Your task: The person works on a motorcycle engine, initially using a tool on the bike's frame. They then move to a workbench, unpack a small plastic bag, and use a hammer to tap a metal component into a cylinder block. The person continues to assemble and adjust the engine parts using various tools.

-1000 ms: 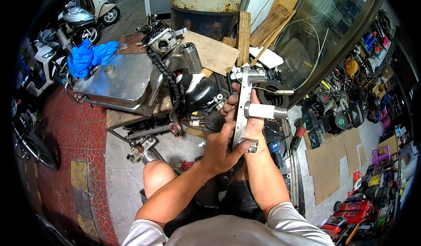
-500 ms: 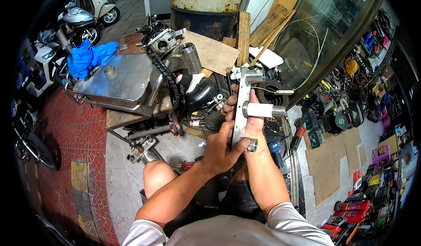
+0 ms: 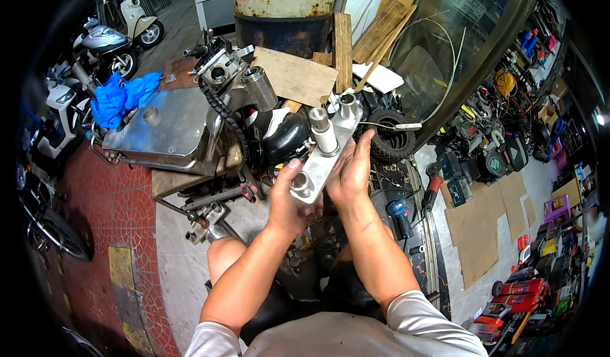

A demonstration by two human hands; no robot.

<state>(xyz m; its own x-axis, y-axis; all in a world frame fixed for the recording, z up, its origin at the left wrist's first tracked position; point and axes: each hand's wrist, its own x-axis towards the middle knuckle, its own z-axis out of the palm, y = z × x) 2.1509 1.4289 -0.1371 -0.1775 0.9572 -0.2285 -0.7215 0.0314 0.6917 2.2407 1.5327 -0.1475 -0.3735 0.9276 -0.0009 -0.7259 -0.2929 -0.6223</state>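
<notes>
Both hands are at a silver metal plate with three posts (image 3: 324, 167), tilted away from me. Its middle post is the tallest and wears a white sleeve (image 3: 326, 142); a short tubular post rises near each end. Around the near end, my left hand (image 3: 287, 195) is closed, thumb on the edge by the near post and fingertips underneath. My right hand (image 3: 351, 174) bears the plate's right side with its palm, the thumb stretched upward. Its other fingers are mostly hidden behind the plate.
On the left stands a bench with a flat metal tank (image 3: 168, 125) and a crumpled blue plastic bag (image 3: 121, 99). A hollow metal cylinder (image 3: 258, 89) stands behind. Tyres (image 3: 392, 136), a blue power tool (image 3: 399, 216) and a red-handled grinder (image 3: 433, 188) lie right; a rusty drum (image 3: 286, 20) stands at the back.
The plate has turned so its posts, which pointed right, now point up and away. It has shifted left and nearer. My right hand's fingers no longer show along its left edge.
</notes>
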